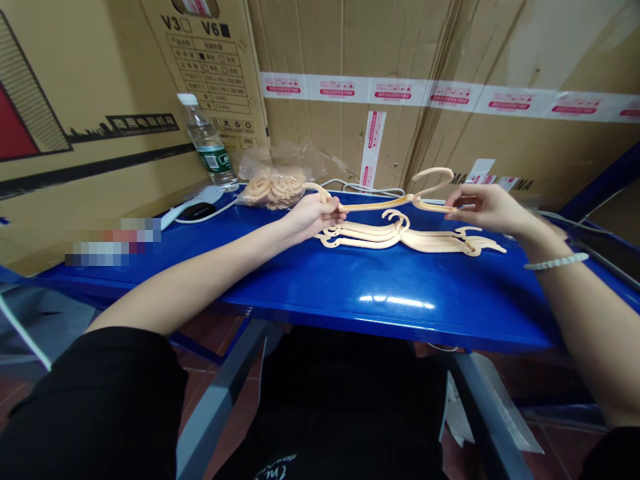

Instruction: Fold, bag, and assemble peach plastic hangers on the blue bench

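Observation:
A cream plastic hanger (400, 200) is held level above a blue table (350, 287), hook pointing away from me. My left hand (313, 215) grips its left end, fingers closed round the arm. My right hand (483, 205) pinches its right end. Directly beneath lies a stack of several matching cream hangers (410, 239) flat on the table. A beaded bracelet (555, 263) circles my right wrist.
A clear bag of small cream plastic rings (274, 185) sits at the back of the table beside a water bottle (209, 143) and a white cable with a device (197, 205). Large cardboard boxes (450, 80) wall off the far side. My black-clad lap is below the table edge.

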`<action>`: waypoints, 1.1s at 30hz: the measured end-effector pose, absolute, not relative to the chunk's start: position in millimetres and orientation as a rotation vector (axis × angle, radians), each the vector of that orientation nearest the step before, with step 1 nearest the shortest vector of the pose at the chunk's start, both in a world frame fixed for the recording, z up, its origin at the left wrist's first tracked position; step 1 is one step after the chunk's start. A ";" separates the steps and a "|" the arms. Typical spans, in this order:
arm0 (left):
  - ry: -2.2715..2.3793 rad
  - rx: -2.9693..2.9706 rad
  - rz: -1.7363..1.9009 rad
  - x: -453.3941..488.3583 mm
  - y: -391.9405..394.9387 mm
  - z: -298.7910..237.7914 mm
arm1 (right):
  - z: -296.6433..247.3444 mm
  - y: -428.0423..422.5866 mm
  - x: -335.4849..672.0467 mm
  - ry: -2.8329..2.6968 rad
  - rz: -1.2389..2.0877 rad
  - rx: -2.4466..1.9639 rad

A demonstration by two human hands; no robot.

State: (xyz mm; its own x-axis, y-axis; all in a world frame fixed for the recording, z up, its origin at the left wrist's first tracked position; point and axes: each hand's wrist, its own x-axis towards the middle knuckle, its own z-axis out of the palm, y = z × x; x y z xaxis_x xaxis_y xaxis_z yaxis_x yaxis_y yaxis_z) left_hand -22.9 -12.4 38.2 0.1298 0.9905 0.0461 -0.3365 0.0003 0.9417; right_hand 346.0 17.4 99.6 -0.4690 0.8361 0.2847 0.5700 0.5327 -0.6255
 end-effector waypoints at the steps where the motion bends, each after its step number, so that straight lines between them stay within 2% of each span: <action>1: 0.849 1.036 1.278 -22.9 -12.4 37.7 | 99.9 16.4 345.2 -2.201 0.614 -1.139; 15: 0.982 1.044 1.511 -16.1 -20.7 39.4 | 102.9 1.9 334.0 -2.242 0.806 -1.192; 26: 0.845 1.050 1.567 -14.2 -23.3 38.1 | 113.8 -4.6 340.8 -2.204 0.797 -1.187; 30: 0.930 1.393 1.360 -7.7 -41.2 30.8 | 117.8 -5.3 350.0 -2.207 0.755 -1.153; 33: 0.780 2.100 1.189 1.7 -65.6 25.4 | 119.3 -8.3 351.4 -2.253 0.780 -1.149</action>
State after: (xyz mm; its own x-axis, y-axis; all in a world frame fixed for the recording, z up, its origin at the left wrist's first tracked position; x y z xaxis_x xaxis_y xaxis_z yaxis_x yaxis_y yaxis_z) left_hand 1.7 -65.6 25.4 0.4271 0.7309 0.5324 0.1978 -0.6500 0.7337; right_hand 351.4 -8.3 119.3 -0.5257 0.8348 0.1635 0.5549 0.4823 -0.6778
